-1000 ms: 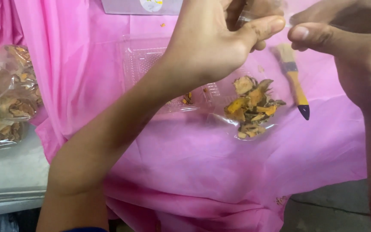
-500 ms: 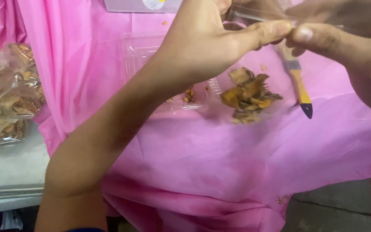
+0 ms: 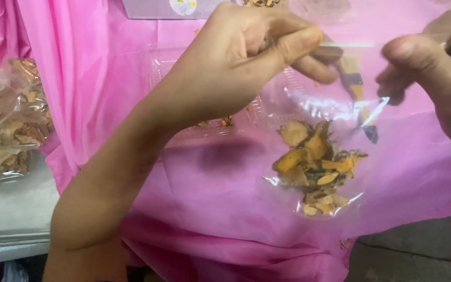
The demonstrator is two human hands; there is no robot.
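Observation:
A clear plastic bag (image 3: 314, 109) hangs in the air above a pink-covered table (image 3: 225, 209). Its bottom holds several dried yellow-brown slices (image 3: 317, 164). My left hand (image 3: 236, 57) pinches the bag's top edge at the left, thumb over fingers. My right hand (image 3: 434, 68) pinches the same top edge at the right. The strip between both hands is stretched tight and level.
A yellow-handled paintbrush (image 3: 358, 94) lies on the pink cloth behind the bag. A clear plastic clamshell tray (image 3: 184, 73) with a few crumbs sits under my left wrist. Filled bags of dried slices (image 3: 6, 120) are stacked at the left on a grey surface.
My hands have pulled apart along the bag's top edge, and the bag with its slices now hangs lower and closer to me.

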